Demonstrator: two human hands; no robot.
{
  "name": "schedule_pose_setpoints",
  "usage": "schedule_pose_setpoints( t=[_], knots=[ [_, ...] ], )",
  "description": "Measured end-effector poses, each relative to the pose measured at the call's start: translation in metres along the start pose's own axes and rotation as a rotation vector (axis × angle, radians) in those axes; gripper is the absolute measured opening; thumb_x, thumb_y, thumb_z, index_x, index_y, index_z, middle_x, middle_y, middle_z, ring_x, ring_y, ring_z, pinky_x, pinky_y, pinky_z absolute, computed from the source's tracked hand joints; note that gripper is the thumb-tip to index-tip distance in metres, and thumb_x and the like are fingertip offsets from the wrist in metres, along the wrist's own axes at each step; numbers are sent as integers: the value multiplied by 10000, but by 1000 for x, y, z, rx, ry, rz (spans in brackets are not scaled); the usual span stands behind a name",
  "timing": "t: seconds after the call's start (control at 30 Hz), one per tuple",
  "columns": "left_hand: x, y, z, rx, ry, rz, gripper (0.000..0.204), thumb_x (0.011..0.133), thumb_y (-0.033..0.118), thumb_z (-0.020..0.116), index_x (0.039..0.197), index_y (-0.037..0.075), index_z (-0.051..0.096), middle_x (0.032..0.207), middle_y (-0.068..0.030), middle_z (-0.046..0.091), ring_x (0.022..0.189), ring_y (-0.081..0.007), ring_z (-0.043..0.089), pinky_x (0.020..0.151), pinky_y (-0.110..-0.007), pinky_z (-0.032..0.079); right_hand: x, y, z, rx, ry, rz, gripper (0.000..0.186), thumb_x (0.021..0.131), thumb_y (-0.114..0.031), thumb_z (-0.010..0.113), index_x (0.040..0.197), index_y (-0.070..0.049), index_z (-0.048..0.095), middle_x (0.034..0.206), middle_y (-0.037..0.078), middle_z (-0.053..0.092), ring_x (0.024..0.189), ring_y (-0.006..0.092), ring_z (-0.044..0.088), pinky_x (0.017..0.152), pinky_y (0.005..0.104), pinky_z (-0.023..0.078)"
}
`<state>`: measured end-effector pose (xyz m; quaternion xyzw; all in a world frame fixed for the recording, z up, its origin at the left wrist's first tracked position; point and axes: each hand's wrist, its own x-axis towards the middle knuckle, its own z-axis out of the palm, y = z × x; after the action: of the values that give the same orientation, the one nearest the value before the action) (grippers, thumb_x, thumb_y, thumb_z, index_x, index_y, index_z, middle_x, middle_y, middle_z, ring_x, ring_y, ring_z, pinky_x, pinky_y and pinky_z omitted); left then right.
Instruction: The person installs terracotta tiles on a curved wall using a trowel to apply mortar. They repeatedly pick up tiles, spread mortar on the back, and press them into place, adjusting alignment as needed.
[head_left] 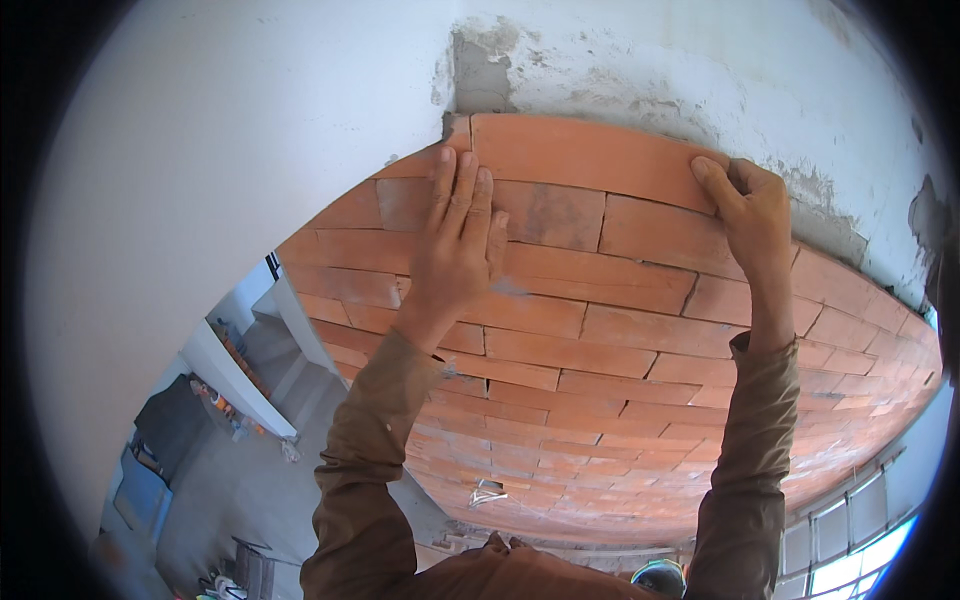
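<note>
A long, thin terracotta brick tile (580, 148) lies along the top course of the brick-clad wall (600, 275). Around its right end curls my right hand (752, 212), thumb on the front face and the other fingers bent at the upper edge, partly hidden. My left hand (453, 235) rests with straight fingers flat against the wall by the tile's lower left corner. Its fingertips overlap the joint with a narrow cut tile piece (459, 133) in the corner. Staggered rows of similar tiles run below both hands.
A smooth white wall (200, 150) borders the tiles on the left. Rough plaster (640, 85) with a grey recess (482, 75) lies above. Wires stick out of an opening (488, 492) low in the tiling. Concrete stairs (275, 350) and floor clutter are lower left; a barred window (850, 525) is lower right.
</note>
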<state>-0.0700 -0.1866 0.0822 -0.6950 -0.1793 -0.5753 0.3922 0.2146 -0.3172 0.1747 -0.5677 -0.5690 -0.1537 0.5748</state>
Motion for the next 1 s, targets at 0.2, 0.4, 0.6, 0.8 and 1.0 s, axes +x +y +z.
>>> schedule_pose_setpoints(
  t=[0.2, 0.4, 0.6, 0.8, 1.0],
  knots=[
    [3, -7, -3, 65, -44, 95, 403, 980, 100, 555, 1263, -187, 553, 1397, -340, 507, 1361, -489, 451, 1089, -511, 465, 2, 4, -1, 54, -30, -19, 542, 855, -438, 741, 630, 23, 566, 545, 6, 416, 557, 100, 358, 496, 310, 304],
    [0, -7, 0, 79, -38, 117, 419, 988, 114, 553, 1267, -199, 540, 1406, -348, 494, 1364, -501, 439, 1097, -510, 461, 2, 4, -2, 3, -25, -22, 559, 846, -459, 728, 622, 28, 570, 538, 10, 431, 553, 103, 362, 495, 314, 305],
    [3, -6, -2, 86, -96, 90, 452, 1009, 177, 549, 1276, -188, 539, 1437, -338, 466, 1381, -480, 430, 1096, -494, 463, 7, 8, -5, -16, -65, -79, 564, 838, -488, 718, 652, 34, 613, 536, 35, 470, 548, 128, 405, 505, 334, 352],
    [2, -6, -3, 90, -100, 83, 462, 1013, 207, 553, 1293, -161, 549, 1454, -309, 468, 1394, -478, 414, 1101, -492, 453, 4, 5, -10, 52, -106, -41, 528, 858, -484, 702, 833, 43, 731, 609, 75, 595, 589, 166, 553, 571, 335, 459],
    [-1, 0, -11, 110, -142, 33, 442, 1013, 194, 549, 1313, -132, 554, 1464, -272, 481, 1403, -456, 413, 1096, -483, 461, 0, 13, -9, 91, 44, -65, 466, 899, -429, 671, 919, 28, 759, 644, 104, 650, 611, 186, 585, 601, 351, 477]
  ],
)
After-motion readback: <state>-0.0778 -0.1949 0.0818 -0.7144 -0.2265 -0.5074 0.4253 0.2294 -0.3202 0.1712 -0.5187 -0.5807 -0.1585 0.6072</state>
